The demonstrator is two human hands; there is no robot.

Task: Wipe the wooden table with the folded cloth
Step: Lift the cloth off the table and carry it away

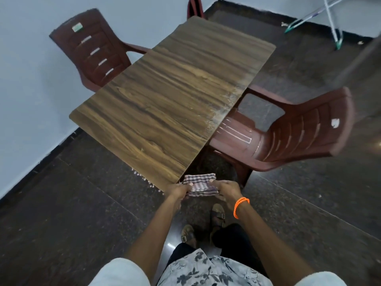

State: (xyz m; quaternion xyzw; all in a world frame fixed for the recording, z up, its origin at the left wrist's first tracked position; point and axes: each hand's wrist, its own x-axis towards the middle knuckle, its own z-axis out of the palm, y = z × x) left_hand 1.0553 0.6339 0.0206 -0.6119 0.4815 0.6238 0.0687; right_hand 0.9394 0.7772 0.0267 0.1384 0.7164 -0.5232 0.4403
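A rectangular wooden table (165, 100) stretches away from me, its near corner just ahead of my hands. Pale dust or crumbs lie along its right edge. I hold a folded checked cloth (201, 183) in the air just off that near corner, below the tabletop's edge. My left hand (178, 190) grips the cloth's left side. My right hand (225, 190), with an orange band on the wrist, grips its right side. The cloth is not touching the tabletop.
A maroon plastic chair (90, 50) stands at the table's left side by the wall. Another maroon chair (299, 135) is tucked at the right side. A third chair back (194, 6) shows at the far end. A metal stand (329, 19) is at the back right. The floor is dark stone.
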